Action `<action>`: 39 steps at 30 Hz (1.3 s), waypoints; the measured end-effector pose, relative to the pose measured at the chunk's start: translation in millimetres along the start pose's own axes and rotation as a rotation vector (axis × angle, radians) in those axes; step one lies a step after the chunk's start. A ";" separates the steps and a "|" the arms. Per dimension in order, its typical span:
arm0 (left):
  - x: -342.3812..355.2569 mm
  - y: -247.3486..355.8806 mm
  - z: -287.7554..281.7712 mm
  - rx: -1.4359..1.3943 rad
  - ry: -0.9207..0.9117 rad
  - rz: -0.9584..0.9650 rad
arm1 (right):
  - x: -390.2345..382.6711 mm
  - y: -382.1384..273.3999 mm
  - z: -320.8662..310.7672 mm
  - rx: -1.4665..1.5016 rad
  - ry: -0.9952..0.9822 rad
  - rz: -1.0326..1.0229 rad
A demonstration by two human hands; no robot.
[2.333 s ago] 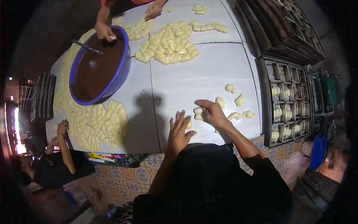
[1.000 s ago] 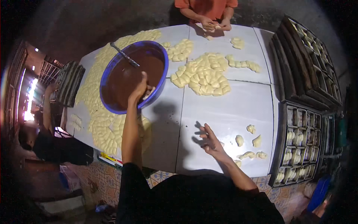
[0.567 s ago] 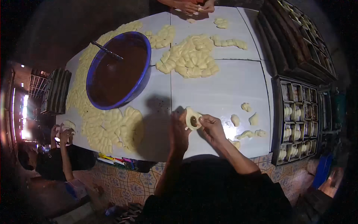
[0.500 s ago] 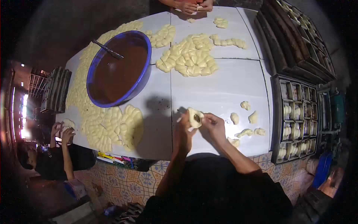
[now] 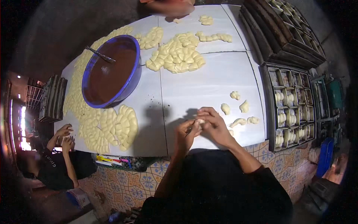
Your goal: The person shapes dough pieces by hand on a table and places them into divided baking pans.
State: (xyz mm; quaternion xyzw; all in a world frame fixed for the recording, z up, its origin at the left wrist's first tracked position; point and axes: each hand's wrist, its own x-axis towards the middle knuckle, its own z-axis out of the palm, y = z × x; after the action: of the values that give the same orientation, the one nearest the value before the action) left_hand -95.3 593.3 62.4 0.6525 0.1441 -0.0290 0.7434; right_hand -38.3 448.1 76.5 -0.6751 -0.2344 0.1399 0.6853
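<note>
Over the near part of the white table (image 5: 209,78), my two hands meet around a small piece of dough (image 5: 201,121). My left hand (image 5: 186,135) grips it from the left, thumb and fingers pressed round it. From the right, my right hand (image 5: 215,128) bends over the same piece with its fingertips on it; most of the dough is hidden by fingers. Just right of my hands lie several small shaped dough pieces (image 5: 225,108). A purple basin (image 5: 137,59) of brown filling (image 5: 115,76) stands further left, with a dark-handled utensil (image 5: 100,55) in it.
Cut dough pieces (image 5: 177,56) cover the table's middle and left side. A divided metal tray (image 5: 271,108) partly filled with dough sits at the right; stacked trays (image 5: 283,41) stand beyond it. Co-workers' hands (image 5: 65,136) work at the left edge and the far edge.
The dough was spread with brown filling showing; now my fingers have closed over it and the filling is hidden. My right hand has come in over the piece. The view has shifted slightly.
</note>
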 end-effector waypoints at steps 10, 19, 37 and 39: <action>-7.7 -42.1 -2.0 0.336 -0.024 0.234 | -19.4 43.2 -12.7 0.110 -0.171 0.528; 14.0 -60.7 -25.1 0.073 0.202 0.410 | 32.9 72.5 -30.3 -0.147 -0.049 0.335; 12.1 -68.9 -16.3 0.053 0.185 0.131 | 4.4 122.0 -14.8 -0.735 -0.132 -0.047; 13.4 -49.2 -9.0 -0.043 0.079 0.117 | 4.6 109.6 -29.1 -0.560 -0.192 0.034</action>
State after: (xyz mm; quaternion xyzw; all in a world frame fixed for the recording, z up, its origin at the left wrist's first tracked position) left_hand -95.4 596.8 10.6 0.6443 0.1353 0.0434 0.7514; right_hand -5.9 430.9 -30.8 -0.8254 -0.3166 0.1445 0.4446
